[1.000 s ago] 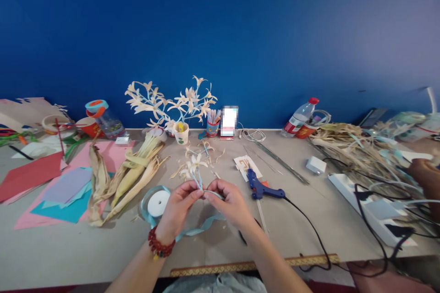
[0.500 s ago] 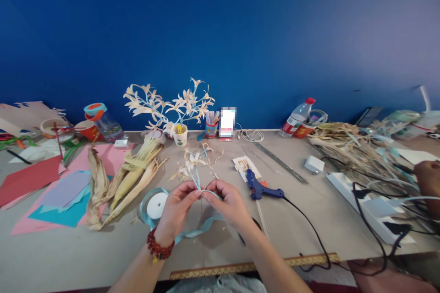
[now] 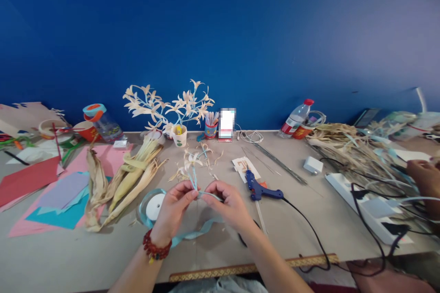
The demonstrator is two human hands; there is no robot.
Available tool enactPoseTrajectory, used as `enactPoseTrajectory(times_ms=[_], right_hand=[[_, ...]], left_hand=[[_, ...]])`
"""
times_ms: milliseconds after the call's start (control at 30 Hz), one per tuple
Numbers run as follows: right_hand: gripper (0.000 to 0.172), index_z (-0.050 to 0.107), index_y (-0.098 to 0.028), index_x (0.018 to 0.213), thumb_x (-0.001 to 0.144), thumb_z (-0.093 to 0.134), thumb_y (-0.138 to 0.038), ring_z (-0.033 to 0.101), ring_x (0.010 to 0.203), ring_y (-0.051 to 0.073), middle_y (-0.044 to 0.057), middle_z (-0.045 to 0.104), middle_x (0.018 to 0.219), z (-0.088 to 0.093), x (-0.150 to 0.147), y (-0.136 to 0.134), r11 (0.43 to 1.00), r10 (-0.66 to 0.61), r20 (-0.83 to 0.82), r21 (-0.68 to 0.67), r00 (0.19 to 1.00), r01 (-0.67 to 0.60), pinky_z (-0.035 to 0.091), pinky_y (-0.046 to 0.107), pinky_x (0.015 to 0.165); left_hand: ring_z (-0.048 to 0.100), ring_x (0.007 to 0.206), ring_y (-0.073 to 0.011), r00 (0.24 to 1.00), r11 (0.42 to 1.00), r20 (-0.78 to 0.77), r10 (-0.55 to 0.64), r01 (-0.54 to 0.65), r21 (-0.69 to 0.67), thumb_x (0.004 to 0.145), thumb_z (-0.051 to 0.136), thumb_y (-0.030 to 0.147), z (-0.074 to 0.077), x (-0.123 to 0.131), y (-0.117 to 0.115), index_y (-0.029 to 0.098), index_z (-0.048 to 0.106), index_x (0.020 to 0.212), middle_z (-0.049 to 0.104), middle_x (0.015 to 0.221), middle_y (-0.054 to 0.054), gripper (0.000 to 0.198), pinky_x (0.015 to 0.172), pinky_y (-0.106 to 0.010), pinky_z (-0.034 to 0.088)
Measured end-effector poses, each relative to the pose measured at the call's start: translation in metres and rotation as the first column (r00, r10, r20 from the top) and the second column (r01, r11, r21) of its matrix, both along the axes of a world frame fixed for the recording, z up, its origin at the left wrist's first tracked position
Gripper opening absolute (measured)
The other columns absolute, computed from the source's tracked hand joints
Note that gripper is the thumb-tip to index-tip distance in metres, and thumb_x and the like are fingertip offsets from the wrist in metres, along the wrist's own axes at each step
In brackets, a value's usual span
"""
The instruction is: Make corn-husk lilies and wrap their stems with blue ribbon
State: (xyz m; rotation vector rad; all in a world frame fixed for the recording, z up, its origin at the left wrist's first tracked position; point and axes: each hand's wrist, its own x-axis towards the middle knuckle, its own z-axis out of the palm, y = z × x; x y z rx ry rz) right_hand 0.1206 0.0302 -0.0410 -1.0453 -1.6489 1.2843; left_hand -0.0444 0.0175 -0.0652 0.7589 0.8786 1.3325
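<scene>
The left hand point(image 3: 177, 203) pinches the light-blue stem point(image 3: 193, 178) of a pale flower point(image 3: 191, 160) between thumb and fingertips; the flower stands above this grip, over the worktop point(image 3: 113, 256). The right hand point(image 3: 228, 201) pinches a thin strip point(image 3: 207, 194) just beside it; if this is ribbon or another stem, I cannot tell. Should the left hand loosen, the stem could turn, I think, and the strip could then sit crooked. Below lies the blue ribbon point(image 3: 206, 226) in loose curves, near its spool point(image 3: 154, 207); the left forearm point(image 3: 137, 263) could catch it and drag it. Farther right rests the glue gun point(image 3: 263, 189), its black cord point(image 3: 311, 224) curving to the front edge; a careless elbow on this cord could, in my judgement, pull the gun.
</scene>
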Motion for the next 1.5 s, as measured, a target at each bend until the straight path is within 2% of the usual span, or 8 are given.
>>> enactPoseTrajectory(times_ms=[133, 300, 500, 700, 933, 1133, 1267, 1500], right_hand=[[0.025, 0.06, -0.017, 0.077, 0.088, 0.059, -0.039, 0.047, 0.061, 0.011, -0.002, 0.053, 0.066, 0.016, 0.016, 0.004, 0.986, 0.144, 0.181, 0.056, 0.973, -0.156, 0.031, 0.02, 0.051], [0.033, 0.07, -0.018, 0.088, 0.093, 0.052, -0.045, 0.062, 0.074, 0.014, 0.002, 0.068, 0.081, 0.029, 0.032, 0.043, 0.851, 0.448, 0.44, 0.055, 0.778, -0.522, 0.043, 0.021, 0.064], [0.03, 0.066, -0.016, 0.102, 0.099, 0.041, -0.034, 0.063, 0.094, 0.019, 0.009, 0.069, 0.102, 0.005, -0.012, 0.12, 0.971, 0.017, 0.701, 0.159, 0.713, -0.18, 0.047, 0.03, 0.08], [0.025, 0.061, -0.015, 0.111, 0.093, 0.058, -0.032, 0.061, 0.101, 0.022, 0.008, 0.062, 0.115, -0.017, -0.057, 0.147, 0.976, -0.059, 0.736, 0.185, 0.674, -0.117, 0.05, 0.044, 0.089], [0.011, 0.061, -0.016, 0.083, 0.087, 0.059, -0.026, 0.065, 0.079, 0.018, 0.005, 0.067, 0.083, -0.003, -0.036, 0.133, 0.991, 0.009, 0.495, 0.113, 0.869, -0.075, 0.052, 0.03, 0.071], [0.019, 0.052, -0.018, 0.084, 0.085, 0.055, -0.037, 0.06, 0.055, 0.013, -0.001, 0.06, 0.063, 0.017, -0.003, 0.062, 0.989, 0.144, 0.103, -0.055, 0.984, -0.139, 0.05, 0.024, 0.052], [0.023, 0.058, -0.017, 0.077, 0.074, 0.072, -0.036, 0.055, 0.053, 0.01, -0.003, 0.057, 0.062, 0.021, 0.003, 0.024, 0.983, 0.031, -0.306, -0.164, 0.951, -0.085, 0.046, 0.022, 0.052], [0.024, 0.059, -0.018, 0.073, 0.072, 0.075, -0.036, 0.051, 0.059, 0.01, -0.003, 0.055, 0.065, 0.017, 0.001, 0.01, 0.983, -0.056, -0.352, -0.184, 0.934, -0.01, 0.041, 0.022, 0.058]], left_hand=[[0.06, 0.074, -0.0138, 0.99, 0.992, -0.079, 0.117, -0.113, 0.055, 0.068, 0.08, 0.021, -0.002, -0.008, 0.001, 0.018, 0.071, 0.082, 0.07, 0.081, -0.002, 0.016, 0.071, -0.024, 0.048], [0.058, 0.077, -0.0202, 0.995, 0.954, -0.075, 0.07, -0.045, 0.297, 0.069, 0.078, 0.023, 0.003, -0.017, -0.006, 0.019, 0.071, 0.074, 0.063, 0.076, -0.004, 0.01, 0.072, -0.033, 0.048], [0.05, 0.067, -0.0152, 0.97, 0.902, 0.101, -0.223, 0.166, 0.398, 0.075, 0.075, 0.03, 0.007, -0.017, -0.008, 0.019, 0.07, 0.074, 0.053, 0.069, -0.002, 0.012, 0.064, -0.029, 0.041], [0.052, 0.07, -0.0143, 0.965, 0.925, 0.136, -0.222, 0.165, 0.343, 0.072, 0.078, 0.025, 0.003, -0.016, -0.007, 0.019, 0.069, 0.076, 0.053, 0.071, -0.001, 0.011, 0.066, -0.028, 0.041], [0.054, 0.07, -0.0141, 0.981, 0.951, 0.137, -0.137, 0.091, 0.295, 0.071, 0.079, 0.026, 0.004, -0.015, -0.006, 0.018, 0.069, 0.076, 0.056, 0.073, -0.001, 0.014, 0.065, -0.027, 0.042], [0.054, 0.075, -0.0163, 0.995, 0.941, 0.019, -0.095, 0.083, 0.328, 0.075, 0.074, 0.021, 0.001, -0.009, -0.008, 0.019, 0.069, 0.075, 0.06, 0.075, -0.003, 0.006, 0.07, -0.03, 0.043], [0.055, 0.074, -0.018, 0.993, 0.933, -0.023, -0.112, 0.113, 0.342, 0.074, 0.075, 0.022, -0.001, -0.002, -0.011, 0.018, 0.068, 0.076, 0.061, 0.073, -0.003, 0.008, 0.069, -0.032, 0.045], [0.055, 0.077, -0.0159, 0.994, 0.947, 0.002, -0.108, 0.102, 0.306, 0.074, 0.075, 0.021, 0.002, 0.004, -0.01, 0.019, 0.069, 0.076, 0.062, 0.076, -0.002, 0.007, 0.072, -0.029, 0.044]])
